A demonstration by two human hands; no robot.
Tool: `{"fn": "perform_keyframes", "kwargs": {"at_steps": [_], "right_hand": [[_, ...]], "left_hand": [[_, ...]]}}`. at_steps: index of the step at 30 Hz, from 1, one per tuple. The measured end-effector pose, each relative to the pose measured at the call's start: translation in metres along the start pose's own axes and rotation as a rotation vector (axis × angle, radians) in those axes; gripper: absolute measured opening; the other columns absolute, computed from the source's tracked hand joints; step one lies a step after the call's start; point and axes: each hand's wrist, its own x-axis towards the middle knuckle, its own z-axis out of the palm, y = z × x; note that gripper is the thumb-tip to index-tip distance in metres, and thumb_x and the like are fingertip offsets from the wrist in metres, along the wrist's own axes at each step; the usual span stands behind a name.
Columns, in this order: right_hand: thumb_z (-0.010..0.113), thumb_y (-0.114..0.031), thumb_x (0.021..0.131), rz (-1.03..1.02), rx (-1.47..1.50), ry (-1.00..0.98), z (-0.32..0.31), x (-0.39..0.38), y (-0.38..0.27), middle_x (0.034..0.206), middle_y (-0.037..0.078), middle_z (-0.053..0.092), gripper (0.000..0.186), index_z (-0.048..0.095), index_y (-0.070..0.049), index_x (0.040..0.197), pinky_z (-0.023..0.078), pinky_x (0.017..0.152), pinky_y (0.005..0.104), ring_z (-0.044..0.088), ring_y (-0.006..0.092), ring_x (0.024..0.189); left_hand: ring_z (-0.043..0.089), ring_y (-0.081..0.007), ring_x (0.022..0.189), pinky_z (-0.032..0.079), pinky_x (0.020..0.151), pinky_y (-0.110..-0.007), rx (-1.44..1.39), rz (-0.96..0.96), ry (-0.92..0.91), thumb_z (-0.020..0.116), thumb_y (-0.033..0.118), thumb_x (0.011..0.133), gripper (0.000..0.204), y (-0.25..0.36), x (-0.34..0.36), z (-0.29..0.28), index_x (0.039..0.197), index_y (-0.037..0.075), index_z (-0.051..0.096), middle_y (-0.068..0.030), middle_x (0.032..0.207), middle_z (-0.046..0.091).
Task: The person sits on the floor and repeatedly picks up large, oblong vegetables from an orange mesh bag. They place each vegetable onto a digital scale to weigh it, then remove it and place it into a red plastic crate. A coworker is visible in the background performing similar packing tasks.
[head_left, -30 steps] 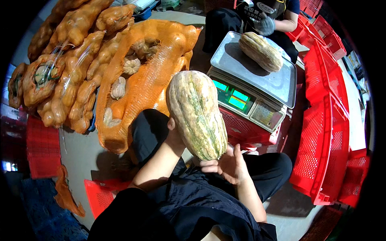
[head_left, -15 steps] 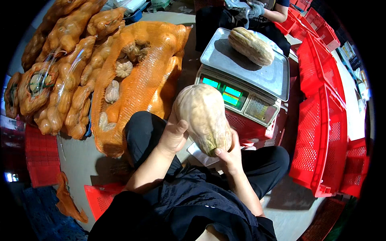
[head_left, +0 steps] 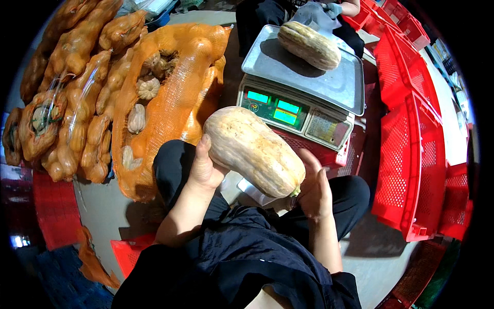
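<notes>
I hold a long pale tan squash (head_left: 253, 150) over my lap with both hands. My left hand (head_left: 205, 167) grips its upper left end, and my right hand (head_left: 314, 188) cups the lower right end, by the stem. The squash lies tilted, its pale underside facing up. Just beyond it stands an electronic scale (head_left: 288, 110) with green lit displays. A second, striped squash (head_left: 309, 45) lies on the scale's metal tray (head_left: 339, 85). A gloved hand of another person (head_left: 316, 13) rests at that squash's far side.
Orange net sacks full of squashes (head_left: 159, 87) are piled on the floor to my left. Red plastic crates (head_left: 411, 154) stand stacked at the right and under the scale. A red crate (head_left: 51, 206) sits at the lower left.
The squash has turned from upright with its green-striped side showing to lying tilted across my lap, pale side up. My right hand slid to its stem end.
</notes>
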Motion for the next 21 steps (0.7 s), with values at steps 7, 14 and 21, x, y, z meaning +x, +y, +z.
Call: {"fn": "perform_keyframes", "kwargs": {"at_steps": [7,14,21], "right_hand": [[0.06,-0.061,0.078,0.24,0.064,-0.001,0.005,0.013,-0.008,0.134,0.02,0.044,0.088,0.03,-0.006,0.14,0.046,0.091,0.0533,0.048,0.0371,0.119],[0.084,-0.041,0.056,-0.142,-0.26,0.069,-0.018,0.032,-0.068,0.128,0.018,0.046,0.103,0.033,0.001,0.134,0.038,0.1,0.0363,0.047,0.0256,0.12],[0.058,-0.039,0.083,-0.481,-0.302,0.209,-0.077,0.066,-0.121,0.136,0.017,0.044,0.075,0.031,0.003,0.139,0.042,0.099,0.0398,0.047,0.0256,0.122]], "left_hand": [[0.039,-0.0243,0.125,0.035,0.103,-0.04,0.159,0.042,-0.167,0.072,0.041,0.074,0.085,-0.005,0.012,0.006,0.139,0.008,0.028,-0.0096,0.135,0.038],[0.025,-0.0228,0.134,0.022,0.11,-0.038,0.282,0.078,-0.308,0.059,0.026,0.09,0.074,-0.008,0.061,0.071,0.146,0.007,0.014,-0.0122,0.144,0.027],[0.043,-0.0218,0.118,0.034,0.102,-0.035,0.528,0.175,-0.385,0.055,0.024,0.092,0.053,-0.055,0.159,0.154,0.132,-0.004,0.033,-0.0189,0.129,0.046]]}}
